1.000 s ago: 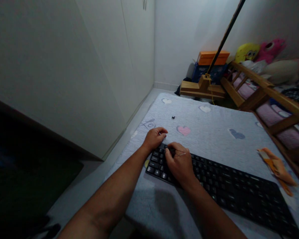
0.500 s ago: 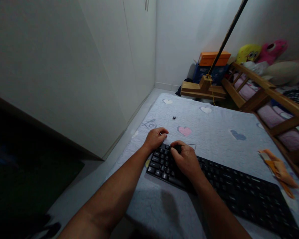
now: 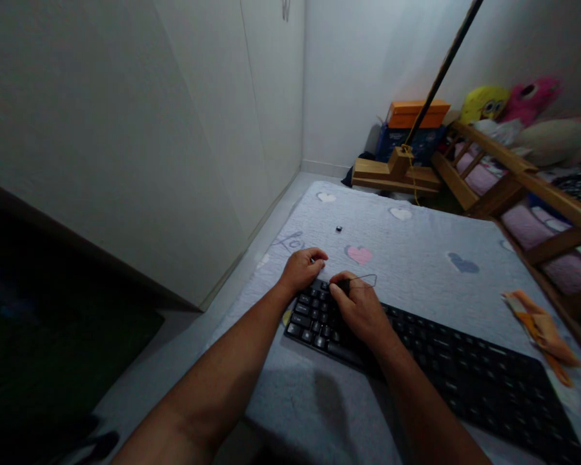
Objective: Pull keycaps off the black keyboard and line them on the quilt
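Note:
A black keyboard (image 3: pixel 440 349) lies slantwise on the cloth-covered surface. Over its left part, my right hand (image 3: pixel 358 303) is closed on a keycap puller (image 3: pixel 343 285) with a dark body. Its thin wire loop sticks out to the right above the knuckles. Beside the keyboard's far left corner, my left hand (image 3: pixel 303 268) has its fingers curled and thumb drawn in. Something small and pale shows at those fingertips, too small to name. Farther off, a small black keycap (image 3: pixel 339 228) lies loose on the cloth.
The pale blue cloth (image 3: pixel 407 248) has heart prints. An orange-handled tool (image 3: pixel 537 329) lies at the right with an orange cloth-like piece. A white cabinet (image 3: pixel 198 129) borders the left. Behind stand a wooden base (image 3: pixel 392 169) with a pole and a wooden bed rail (image 3: pixel 518 168).
My right hand has shifted slightly to the left, and the wire loop has turned and shows more openly. My left hand and the keyboard have stayed in place.

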`<move>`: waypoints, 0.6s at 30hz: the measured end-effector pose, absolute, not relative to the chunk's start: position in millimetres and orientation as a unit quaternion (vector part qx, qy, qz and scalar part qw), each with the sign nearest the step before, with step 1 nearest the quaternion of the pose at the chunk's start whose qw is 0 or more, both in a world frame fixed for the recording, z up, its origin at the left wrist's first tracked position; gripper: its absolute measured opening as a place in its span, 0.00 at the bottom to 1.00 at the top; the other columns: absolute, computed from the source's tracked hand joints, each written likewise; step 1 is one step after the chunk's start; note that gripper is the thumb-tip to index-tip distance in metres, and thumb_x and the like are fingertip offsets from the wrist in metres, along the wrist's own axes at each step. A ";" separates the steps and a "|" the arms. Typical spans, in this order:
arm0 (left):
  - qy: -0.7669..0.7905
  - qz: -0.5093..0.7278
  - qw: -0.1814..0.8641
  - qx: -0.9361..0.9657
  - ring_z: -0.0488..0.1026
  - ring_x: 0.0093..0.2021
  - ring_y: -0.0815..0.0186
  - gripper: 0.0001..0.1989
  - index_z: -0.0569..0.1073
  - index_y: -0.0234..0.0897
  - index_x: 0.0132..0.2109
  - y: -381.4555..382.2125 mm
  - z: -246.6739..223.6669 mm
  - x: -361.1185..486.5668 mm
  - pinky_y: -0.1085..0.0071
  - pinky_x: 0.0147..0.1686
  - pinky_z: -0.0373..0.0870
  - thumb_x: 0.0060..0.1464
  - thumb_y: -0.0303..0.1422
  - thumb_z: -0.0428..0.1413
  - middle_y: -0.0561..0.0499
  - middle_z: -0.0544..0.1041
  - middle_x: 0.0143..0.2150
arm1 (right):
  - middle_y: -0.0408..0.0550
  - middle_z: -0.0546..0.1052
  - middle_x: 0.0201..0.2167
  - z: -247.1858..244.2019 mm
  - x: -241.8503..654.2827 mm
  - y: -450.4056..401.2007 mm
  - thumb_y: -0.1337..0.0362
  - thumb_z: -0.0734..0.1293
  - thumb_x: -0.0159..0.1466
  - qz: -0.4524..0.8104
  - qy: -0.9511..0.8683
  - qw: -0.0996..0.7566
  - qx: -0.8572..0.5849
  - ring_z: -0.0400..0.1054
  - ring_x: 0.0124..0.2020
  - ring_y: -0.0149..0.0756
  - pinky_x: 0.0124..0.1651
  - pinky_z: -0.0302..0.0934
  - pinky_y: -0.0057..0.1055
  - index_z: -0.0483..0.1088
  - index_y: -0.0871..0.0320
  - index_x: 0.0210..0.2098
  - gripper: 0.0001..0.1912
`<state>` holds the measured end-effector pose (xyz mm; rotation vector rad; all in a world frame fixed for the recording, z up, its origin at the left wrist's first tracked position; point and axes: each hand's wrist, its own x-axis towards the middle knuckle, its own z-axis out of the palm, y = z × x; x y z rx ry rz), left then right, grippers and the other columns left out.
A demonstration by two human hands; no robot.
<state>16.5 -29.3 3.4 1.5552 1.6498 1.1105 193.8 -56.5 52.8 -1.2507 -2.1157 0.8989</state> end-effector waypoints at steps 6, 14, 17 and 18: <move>0.621 0.420 0.304 0.588 0.75 0.35 0.65 0.10 0.80 0.36 0.40 -28.6 2.1 16.0 0.70 0.39 0.70 0.53 0.30 0.56 0.51 0.80 0.35 | 0.51 0.81 0.38 40.9 195.1 -54.9 0.65 0.64 0.65 0.294 -0.796 0.267 -0.457 0.76 0.42 0.42 0.50 0.66 0.37 0.74 0.57 0.39 0.07; 0.617 0.422 0.307 0.588 0.74 0.34 0.65 0.10 0.80 0.35 0.40 -28.5 2.9 16.7 0.70 0.38 0.70 0.53 0.29 0.56 0.50 0.80 0.35 | 0.52 0.81 0.38 32.5 192.3 -52.4 0.69 0.66 0.62 0.265 -0.793 0.286 -0.469 0.76 0.42 0.42 0.51 0.68 0.39 0.75 0.59 0.37 0.06; 0.618 0.421 0.304 0.591 0.75 0.36 0.65 0.09 0.80 0.36 0.40 -28.8 3.4 16.8 0.70 0.41 0.71 0.53 0.29 0.56 0.50 0.81 0.36 | 0.51 0.82 0.36 36.7 191.3 -50.1 0.70 0.66 0.61 0.280 -0.790 0.271 -0.473 0.77 0.39 0.41 0.48 0.68 0.36 0.75 0.59 0.36 0.06; 0.617 0.421 0.303 0.592 0.75 0.36 0.65 0.09 0.80 0.36 0.40 -28.7 3.3 16.7 0.70 0.41 0.71 0.53 0.29 0.56 0.50 0.81 0.36 | 0.51 0.82 0.36 38.4 191.0 -49.2 0.70 0.66 0.61 0.286 -0.790 0.267 -0.473 0.77 0.38 0.40 0.47 0.69 0.36 0.76 0.59 0.36 0.06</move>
